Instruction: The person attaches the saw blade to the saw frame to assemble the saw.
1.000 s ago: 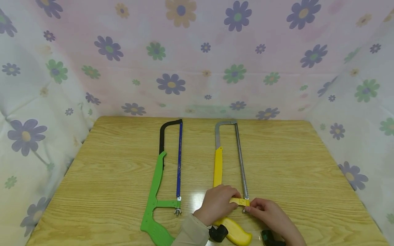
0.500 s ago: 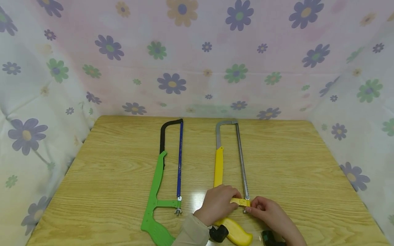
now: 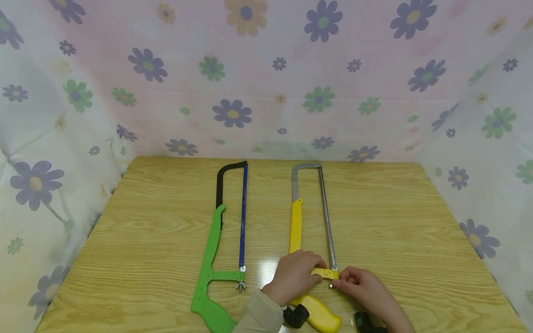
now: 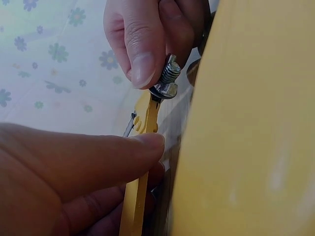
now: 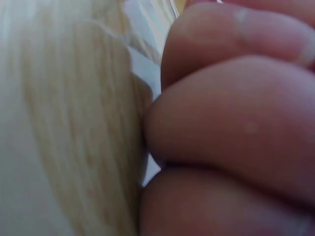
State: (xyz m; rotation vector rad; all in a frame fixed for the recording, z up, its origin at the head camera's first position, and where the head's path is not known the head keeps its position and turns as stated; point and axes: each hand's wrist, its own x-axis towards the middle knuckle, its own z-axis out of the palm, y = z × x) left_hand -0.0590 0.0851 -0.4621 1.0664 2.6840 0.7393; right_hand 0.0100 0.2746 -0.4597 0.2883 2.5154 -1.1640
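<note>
A yellow hacksaw [image 3: 296, 224] with a silver front frame and a grey blade [image 3: 327, 217] lies on the table. My left hand [image 3: 293, 275] grips its short yellow cross arm [image 3: 329, 273], thumb on one side and fingers on the other. At the arm's end, my right hand [image 3: 368, 289] pinches the wing nut [image 4: 169, 90] between thumb and fingers. A threaded bolt end [image 4: 171, 72] sticks out past the nut in the left wrist view. Curled right fingers [image 5: 211, 113] fill much of the right wrist view, where the nut is hidden.
A green hacksaw [image 3: 211, 249] with a blue blade [image 3: 243, 217] lies to the left, its wing nut at the near end. Wood-grain table [image 3: 145, 231] lies beneath both saws. Flower-patterned cloth [image 3: 266, 83] walls the back and sides.
My right fingers shift slightly at the wing nut, and the nut's visible end looks a little different. The left hand and both saws hold their places.
</note>
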